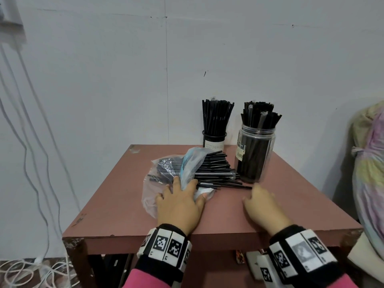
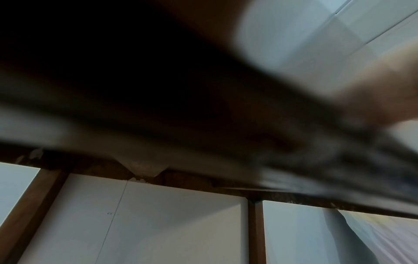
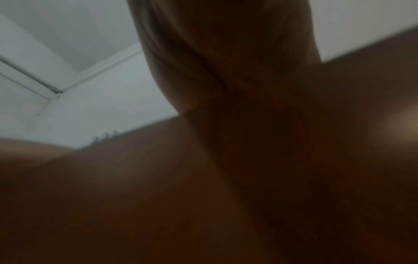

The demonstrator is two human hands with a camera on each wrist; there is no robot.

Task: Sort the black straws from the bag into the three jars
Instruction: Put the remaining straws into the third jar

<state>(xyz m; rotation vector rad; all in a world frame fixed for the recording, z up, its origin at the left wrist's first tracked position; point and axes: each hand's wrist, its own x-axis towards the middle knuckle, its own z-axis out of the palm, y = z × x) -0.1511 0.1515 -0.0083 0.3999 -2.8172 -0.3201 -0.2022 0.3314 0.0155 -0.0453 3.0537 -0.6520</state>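
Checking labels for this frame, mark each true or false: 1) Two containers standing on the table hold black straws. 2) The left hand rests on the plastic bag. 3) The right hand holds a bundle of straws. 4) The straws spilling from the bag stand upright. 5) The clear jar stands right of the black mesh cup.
1) True: the clear plastic jar and the black mesh cup both hold straws.
2) True: the left hand lies on the clear plastic bag.
3) False: the right hand holds nothing visible, just beside the straw ends.
4) False: the loose black straws lie flat on the reddish-brown table.
5) True.
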